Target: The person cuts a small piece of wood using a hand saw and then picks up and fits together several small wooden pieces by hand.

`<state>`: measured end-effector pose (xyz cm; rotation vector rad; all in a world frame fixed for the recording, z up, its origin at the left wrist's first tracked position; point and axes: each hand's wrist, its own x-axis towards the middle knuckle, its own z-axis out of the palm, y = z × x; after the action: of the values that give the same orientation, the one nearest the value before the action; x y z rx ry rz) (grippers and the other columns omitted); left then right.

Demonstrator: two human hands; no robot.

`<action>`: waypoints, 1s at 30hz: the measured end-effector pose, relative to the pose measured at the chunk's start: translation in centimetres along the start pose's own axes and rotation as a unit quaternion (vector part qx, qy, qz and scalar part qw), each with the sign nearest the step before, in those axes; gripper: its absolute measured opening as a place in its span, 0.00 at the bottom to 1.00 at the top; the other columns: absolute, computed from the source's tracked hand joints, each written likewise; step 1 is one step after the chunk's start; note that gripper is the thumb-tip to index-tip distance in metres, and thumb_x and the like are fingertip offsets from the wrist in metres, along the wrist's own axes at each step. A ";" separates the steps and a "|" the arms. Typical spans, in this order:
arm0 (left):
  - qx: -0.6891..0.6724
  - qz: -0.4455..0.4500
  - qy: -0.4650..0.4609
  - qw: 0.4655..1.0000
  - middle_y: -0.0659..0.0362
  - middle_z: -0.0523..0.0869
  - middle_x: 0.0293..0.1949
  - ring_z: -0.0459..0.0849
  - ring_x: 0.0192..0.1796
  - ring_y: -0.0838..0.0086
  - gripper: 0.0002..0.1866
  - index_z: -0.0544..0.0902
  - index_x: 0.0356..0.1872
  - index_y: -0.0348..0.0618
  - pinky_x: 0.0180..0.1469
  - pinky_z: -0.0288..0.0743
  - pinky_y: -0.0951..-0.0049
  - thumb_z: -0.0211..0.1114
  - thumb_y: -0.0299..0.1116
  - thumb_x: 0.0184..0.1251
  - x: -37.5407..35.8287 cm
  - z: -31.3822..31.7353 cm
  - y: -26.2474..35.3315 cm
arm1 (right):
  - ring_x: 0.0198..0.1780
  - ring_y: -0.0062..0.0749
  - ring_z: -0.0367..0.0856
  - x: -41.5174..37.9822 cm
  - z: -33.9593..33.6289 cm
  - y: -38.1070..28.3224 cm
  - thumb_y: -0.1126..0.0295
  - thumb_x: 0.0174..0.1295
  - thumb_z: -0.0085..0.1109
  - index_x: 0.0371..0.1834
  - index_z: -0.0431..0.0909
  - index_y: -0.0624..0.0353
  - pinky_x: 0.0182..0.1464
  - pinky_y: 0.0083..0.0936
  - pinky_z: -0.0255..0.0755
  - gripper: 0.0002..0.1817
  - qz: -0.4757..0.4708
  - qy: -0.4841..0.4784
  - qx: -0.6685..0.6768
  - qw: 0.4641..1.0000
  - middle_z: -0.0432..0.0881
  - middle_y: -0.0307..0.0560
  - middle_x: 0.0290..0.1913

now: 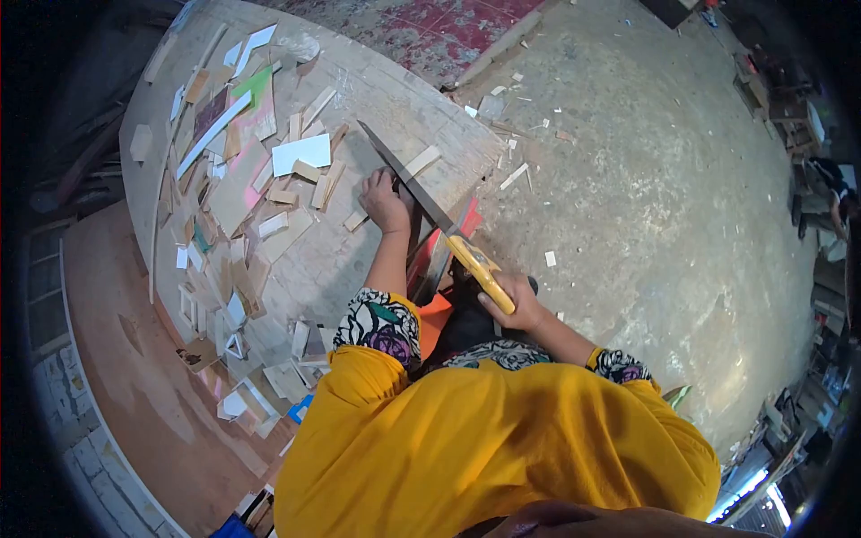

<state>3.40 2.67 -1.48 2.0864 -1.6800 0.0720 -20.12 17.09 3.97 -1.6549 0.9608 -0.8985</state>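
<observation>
My right hand is wrapped around the yellow handle of a hand saw. The saw's long blade slants up and left across a narrow wood strip on the worktable. Close beside the blade, on its left, my left hand grips the strip and holds it down, its fingers bent. One end of the strip shows past the blade at upper right, the other below the hand at lower left. The hand hides the middle part.
Many wood and board offcuts lie over the table's left side, with a white rectangular piece near my left hand. The table's right edge borders a concrete floor strewn with scraps. A person is at the far right.
</observation>
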 end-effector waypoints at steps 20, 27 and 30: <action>-0.033 0.017 0.000 0.999 0.63 0.80 0.41 0.75 0.47 0.64 0.14 0.80 0.37 0.48 0.46 0.66 0.63 0.61 0.33 0.45 0.1 -0.6 0.3 | 0.26 0.51 0.75 1.4 0.3 -2.6 0.70 0.51 0.57 0.28 0.71 0.62 0.28 0.33 0.68 0.08 0.043 0.024 -0.012 0.999 0.72 0.55 0.23; -0.052 0.025 0.040 0.998 0.63 0.80 0.39 0.75 0.46 0.67 0.10 0.80 0.33 0.49 0.47 0.64 0.64 0.57 0.29 0.48 -0.2 -0.7 0.6 | 0.20 0.38 0.73 2.1 1.7 -0.7 0.72 0.50 0.58 0.26 0.70 0.62 0.24 0.29 0.64 0.07 0.011 0.072 0.036 0.997 0.70 0.48 0.19; -0.027 0.023 0.026 0.999 0.63 0.80 0.39 0.74 0.46 0.67 0.11 0.80 0.35 0.47 0.46 0.65 0.64 0.57 0.29 0.48 0.1 -0.1 0.0 | 0.20 0.43 0.73 2.0 1.9 -0.9 0.72 0.50 0.58 0.26 0.70 0.61 0.24 0.30 0.65 0.07 -0.014 0.078 -0.008 0.997 0.70 0.49 0.20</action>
<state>3.46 2.63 -1.31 1.9914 -1.6805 0.0933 -17.44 16.23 4.56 -1.6331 1.0542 -1.0549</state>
